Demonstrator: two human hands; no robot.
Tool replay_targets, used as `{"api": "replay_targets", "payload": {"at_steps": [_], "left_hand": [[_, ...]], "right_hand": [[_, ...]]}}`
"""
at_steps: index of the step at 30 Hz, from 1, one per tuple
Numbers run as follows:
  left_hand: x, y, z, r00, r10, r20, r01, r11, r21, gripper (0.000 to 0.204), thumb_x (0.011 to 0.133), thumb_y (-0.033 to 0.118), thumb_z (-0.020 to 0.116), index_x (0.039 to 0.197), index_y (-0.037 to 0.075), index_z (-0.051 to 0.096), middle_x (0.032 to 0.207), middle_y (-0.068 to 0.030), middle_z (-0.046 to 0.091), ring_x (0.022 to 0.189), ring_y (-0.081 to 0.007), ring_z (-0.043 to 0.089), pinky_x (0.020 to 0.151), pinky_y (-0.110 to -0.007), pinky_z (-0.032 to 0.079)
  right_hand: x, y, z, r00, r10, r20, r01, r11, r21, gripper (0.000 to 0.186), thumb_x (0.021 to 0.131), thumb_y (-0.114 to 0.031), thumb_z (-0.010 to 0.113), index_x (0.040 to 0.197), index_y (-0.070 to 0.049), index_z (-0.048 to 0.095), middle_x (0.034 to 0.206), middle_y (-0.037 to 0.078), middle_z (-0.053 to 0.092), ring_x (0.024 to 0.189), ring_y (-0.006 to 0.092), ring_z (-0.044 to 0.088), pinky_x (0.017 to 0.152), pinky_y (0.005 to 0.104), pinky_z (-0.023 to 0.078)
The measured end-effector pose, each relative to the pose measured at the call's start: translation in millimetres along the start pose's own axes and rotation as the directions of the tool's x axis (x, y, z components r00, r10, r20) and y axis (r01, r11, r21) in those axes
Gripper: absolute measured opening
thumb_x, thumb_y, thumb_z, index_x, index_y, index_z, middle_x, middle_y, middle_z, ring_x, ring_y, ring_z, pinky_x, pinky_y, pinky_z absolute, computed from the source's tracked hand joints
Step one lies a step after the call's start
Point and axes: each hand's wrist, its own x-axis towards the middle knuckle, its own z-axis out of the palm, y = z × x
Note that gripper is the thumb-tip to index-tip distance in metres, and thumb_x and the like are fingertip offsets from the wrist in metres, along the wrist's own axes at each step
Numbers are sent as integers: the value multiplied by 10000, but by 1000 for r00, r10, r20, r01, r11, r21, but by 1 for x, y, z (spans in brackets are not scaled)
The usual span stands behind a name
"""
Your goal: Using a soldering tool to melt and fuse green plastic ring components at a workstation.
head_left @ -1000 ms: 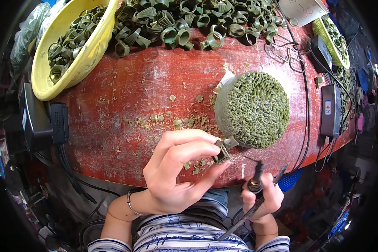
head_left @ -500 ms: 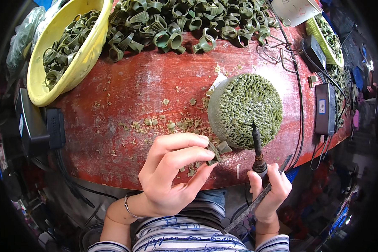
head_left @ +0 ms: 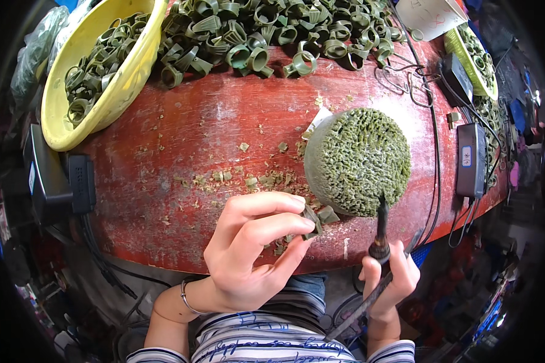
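My left hand (head_left: 251,245) pinches a small dark green piece (head_left: 312,222) between thumb and fingertips, above the near side of the table. It looks like one of the green rings, but the fingers cover much of it. In my right hand (head_left: 396,281) is a tool like a soldering iron (head_left: 379,233), with a dark shaft and tip pointing away from me. Its tip is at the near edge of a round block (head_left: 363,157) with a rough, crumbly green top; contact is hard to tell. A long flat file (head_left: 363,307) also lies in my right hand, slanting toward my lap.
Green rings (head_left: 254,42) lie heaped along the table's far side. More fill a yellow basin (head_left: 53,130) at far left and a yellow-green basket (head_left: 490,91) at right. Black power boxes (head_left: 470,160) and cables flank the red table (head_left: 181,133); green chips (head_left: 224,176) litter its middle.
The iron's tip has shifted from the middle of the block's rough top to its near right edge. My left hand keeps its pinch on the green piece. The whole view has shifted slightly.
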Motion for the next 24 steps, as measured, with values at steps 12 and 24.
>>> {"api": "replay_targets", "payload": {"at_steps": [12, 24], "left_hand": [[0, 0, 1, 1000, -3, 22, 3, 1000, -12, 404, 608, -115, 722, 911, 36, 501, 995, -118, 454, 914, -231, 564, 786, -321, 510], [1, 1, 1, 999, -7, 37, 8, 1000, -16, 418, 592, -129, 719, 906, 38, 499, 986, -117, 461, 904, -226, 570, 763, -316, 522]], "right_hand": [[-10, 2, 11, 980, -185, 73, 189, 980, -56, 394, 689, -304, 744, 859, 11, 580, 620, 74, 549, 464, 166, 502, 426, 230, 374], [-9, 3, 14, 980, -191, 46, 193, 981, -31, 398, 686, -309, 747, 857, 10, 582, 622, 75, 559, 459, 168, 523, 411, 239, 380]]}}
